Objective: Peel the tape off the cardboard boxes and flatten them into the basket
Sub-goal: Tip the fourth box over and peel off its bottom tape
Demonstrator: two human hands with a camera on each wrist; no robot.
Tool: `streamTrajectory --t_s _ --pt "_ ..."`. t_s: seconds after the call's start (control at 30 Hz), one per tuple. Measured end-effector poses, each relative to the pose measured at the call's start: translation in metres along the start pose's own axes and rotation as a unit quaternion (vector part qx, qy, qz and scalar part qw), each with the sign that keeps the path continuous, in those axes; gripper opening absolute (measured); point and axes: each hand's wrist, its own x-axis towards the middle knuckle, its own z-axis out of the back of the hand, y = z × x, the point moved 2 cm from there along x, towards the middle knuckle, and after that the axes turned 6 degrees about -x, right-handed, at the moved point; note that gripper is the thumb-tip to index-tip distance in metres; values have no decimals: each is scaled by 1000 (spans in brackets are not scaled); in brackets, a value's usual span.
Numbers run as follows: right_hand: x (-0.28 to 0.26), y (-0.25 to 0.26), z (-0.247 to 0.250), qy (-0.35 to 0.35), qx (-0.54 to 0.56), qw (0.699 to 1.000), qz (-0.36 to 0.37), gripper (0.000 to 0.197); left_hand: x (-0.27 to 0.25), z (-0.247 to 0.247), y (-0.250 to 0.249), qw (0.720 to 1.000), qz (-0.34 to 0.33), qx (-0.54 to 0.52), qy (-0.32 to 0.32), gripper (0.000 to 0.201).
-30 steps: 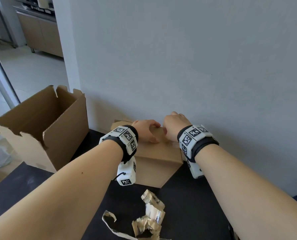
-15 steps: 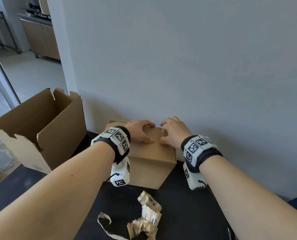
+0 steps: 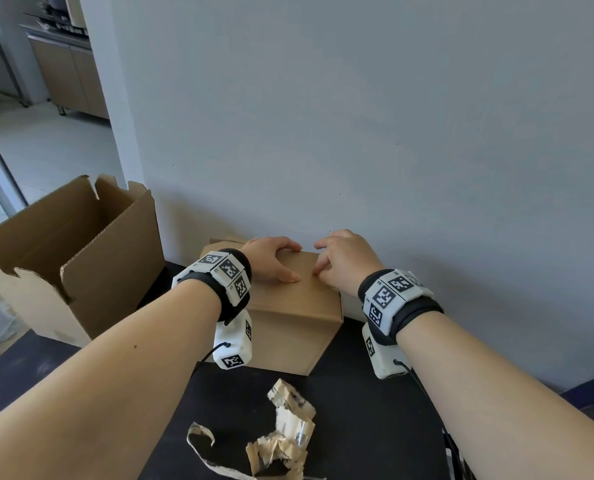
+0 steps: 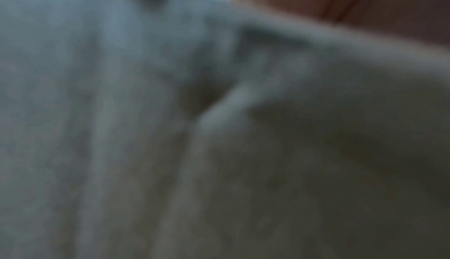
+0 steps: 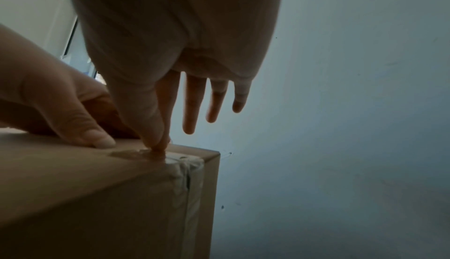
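A small closed cardboard box [image 3: 288,317] stands on the black table against the wall. My left hand [image 3: 290,261] holds its top, fingers curved over the far edge and thumb [image 5: 97,140] lying flat on the cardboard. My right hand [image 3: 318,268] picks at the box's top right part. In the right wrist view its thumb and forefinger [image 5: 158,147] meet on the end of clear tape [image 5: 187,196], which runs over the corner and down the side; the other fingers hang straight. The left wrist view is a blur.
A larger open cardboard box [image 3: 80,251] stands at the left on the table edge [image 3: 11,368]. A crumpled wad of peeled tape [image 3: 281,441] lies in front of the small box. The grey wall [image 3: 392,133] is right behind the box.
My hands have drawn slightly apart on the box top. The right hand has uncurled from a fist, and its thumb and forefinger now bear on the tape end.
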Motion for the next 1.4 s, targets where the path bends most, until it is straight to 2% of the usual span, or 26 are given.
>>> streamTrajectory --t_s 0.1,0.2,0.3,0.4,0.43,0.5,0.57,0.67,0.77,0.83,1.0,1.07,1.17,1.4 --pt "3 4 1 8 -25 1000 -7 21 -1 -1 0 1000 -1 -1 1 63" --pt "9 13 3 25 -93 995 -12 19 -2 -1 -1 1000 -3 6 1 64" --pt "15 22 7 39 -162 986 -26 8 -2 -1 -1 1000 -1 3 3 64" --pt "19 26 10 56 -185 980 -37 29 -2 -1 -2 1000 -4 14 -1 64" --pt "20 27 11 66 -177 981 -31 25 -2 -1 -3 1000 -5 18 -2 64" --pt "23 24 9 67 -152 986 -19 3 -2 -1 -3 1000 -3 19 -2 64" --pt "24 20 5 76 -129 989 -13 18 -3 -1 -3 1000 -3 17 -3 64" --pt "24 14 -1 79 -80 994 -19 1 -2 -1 -3 1000 -2 13 -3 64" --pt "20 8 -3 70 -60 996 -12 5 -3 -1 -4 1000 -1 20 -4 64" --pt "18 5 -2 52 -68 996 7 15 -3 -1 -3 1000 0 17 -2 63" --pt "10 3 -2 65 -42 996 33 9 -2 -2 -3 1000 4 0 3 62" --pt "5 1 1 29 -14 999 18 4 -2 -1 -4 1000 6 -2 4 63" --pt "1 -7 3 -22 6 1000 -10 22 -3 0 -4 1000 10 -6 7 62" --pt "-6 -3 0 2 -20 1000 9 26 -4 1 -8 1000 11 -7 11 61"
